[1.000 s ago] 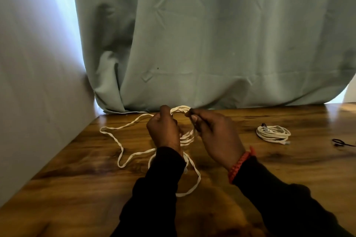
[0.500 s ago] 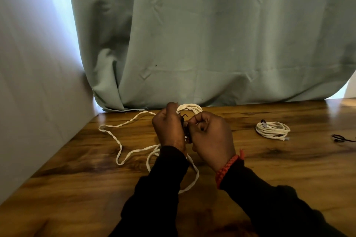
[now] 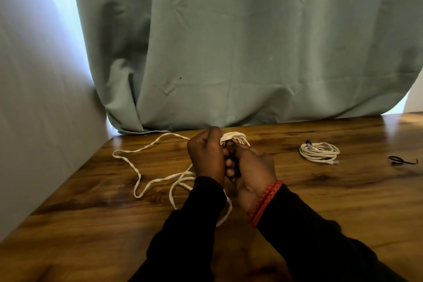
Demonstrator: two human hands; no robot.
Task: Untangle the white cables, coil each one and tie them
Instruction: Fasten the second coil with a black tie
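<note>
A flat white cable (image 3: 146, 147) trails in loose bends over the left part of the wooden table (image 3: 91, 224). Its coiled loops (image 3: 235, 137) stick out above my fists. My left hand (image 3: 206, 158) is closed around those loops. My right hand (image 3: 254, 167) presses against the left one and grips the same bundle lower down; a small dark thing shows between the hands, too hidden to name. A second white cable (image 3: 319, 152) lies coiled and bound with a dark tie, to the right, apart from both hands.
A black tie (image 3: 401, 160) lies near the table's right edge. A grey-green curtain (image 3: 229, 52) hangs down to the table's far edge. A pale wall (image 3: 34, 121) borders the table on the left.
My hands have come together around the coil, and the right hand has dropped lower against the left. The loose cable on the table has drawn in slightly.
</note>
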